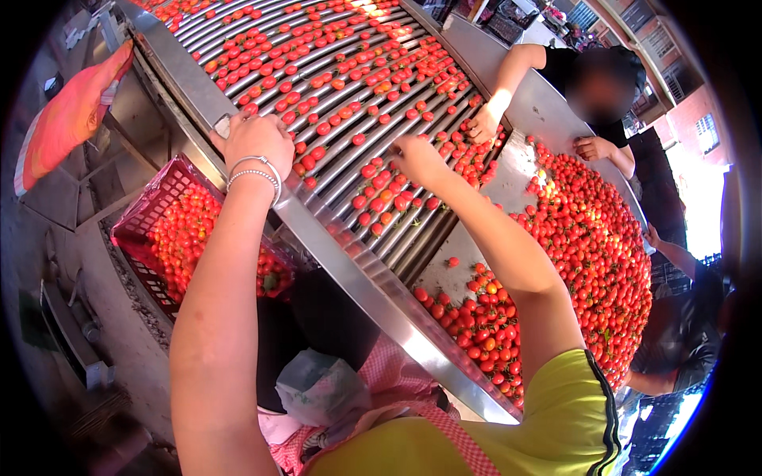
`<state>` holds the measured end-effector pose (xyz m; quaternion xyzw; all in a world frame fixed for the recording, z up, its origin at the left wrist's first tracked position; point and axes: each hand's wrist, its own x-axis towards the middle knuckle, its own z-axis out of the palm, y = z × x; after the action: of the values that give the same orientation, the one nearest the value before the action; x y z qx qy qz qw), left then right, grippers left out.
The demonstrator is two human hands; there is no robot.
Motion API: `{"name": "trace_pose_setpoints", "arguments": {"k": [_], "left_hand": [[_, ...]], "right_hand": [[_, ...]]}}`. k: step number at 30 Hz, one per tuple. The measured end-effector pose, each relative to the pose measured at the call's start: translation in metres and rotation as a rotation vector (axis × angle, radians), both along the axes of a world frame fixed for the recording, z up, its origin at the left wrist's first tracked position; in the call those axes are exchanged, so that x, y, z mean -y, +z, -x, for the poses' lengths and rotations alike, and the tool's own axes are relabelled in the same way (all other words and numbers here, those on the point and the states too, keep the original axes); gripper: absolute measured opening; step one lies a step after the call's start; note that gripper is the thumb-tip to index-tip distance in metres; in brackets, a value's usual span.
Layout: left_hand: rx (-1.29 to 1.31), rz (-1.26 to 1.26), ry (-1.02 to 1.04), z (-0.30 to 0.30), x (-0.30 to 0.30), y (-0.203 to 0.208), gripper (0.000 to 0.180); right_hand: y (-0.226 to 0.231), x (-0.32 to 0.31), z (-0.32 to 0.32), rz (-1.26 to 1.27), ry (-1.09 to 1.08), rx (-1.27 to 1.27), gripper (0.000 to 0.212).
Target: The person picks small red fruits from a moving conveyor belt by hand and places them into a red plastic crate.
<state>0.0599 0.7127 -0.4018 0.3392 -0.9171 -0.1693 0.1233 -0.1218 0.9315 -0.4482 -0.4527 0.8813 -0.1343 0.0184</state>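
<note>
My left hand, with bracelets at the wrist, is at the metal side rail of a roller conveyor. Its fingers lie apart over the rail's inner edge, beside red cherry tomatoes. Close to its thumb is a small pale thing that I cannot make out. Above the rollers, my right hand points inward with its fingers curled together; whatever may be between them is hidden. Just below it, a cluster of tomatoes sits on the rollers.
A red plastic crate of tomatoes stands left of the rail. On the right, a big heap of tomatoes fills a metal tray. Across the conveyor, a co-worker's hand reaches onto the rollers. Another person is at the right.
</note>
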Motion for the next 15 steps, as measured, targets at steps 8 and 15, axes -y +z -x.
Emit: {"name": "trace_pose_setpoints", "arguments": {"k": [8, 15], "left_hand": [[-0.065, 0.042, -0.002, -0.002, 0.0, -0.008, 0.018], [-0.045, 0.038, -0.026, 0.002, -0.005, -0.002, 0.022]], "right_hand": [[-0.061, -0.047, -0.003, 0.006, 0.034, -0.139, 0.024], [-0.028, 0.004, -0.01, 0.643, -0.273, 0.403, 0.03]]}}
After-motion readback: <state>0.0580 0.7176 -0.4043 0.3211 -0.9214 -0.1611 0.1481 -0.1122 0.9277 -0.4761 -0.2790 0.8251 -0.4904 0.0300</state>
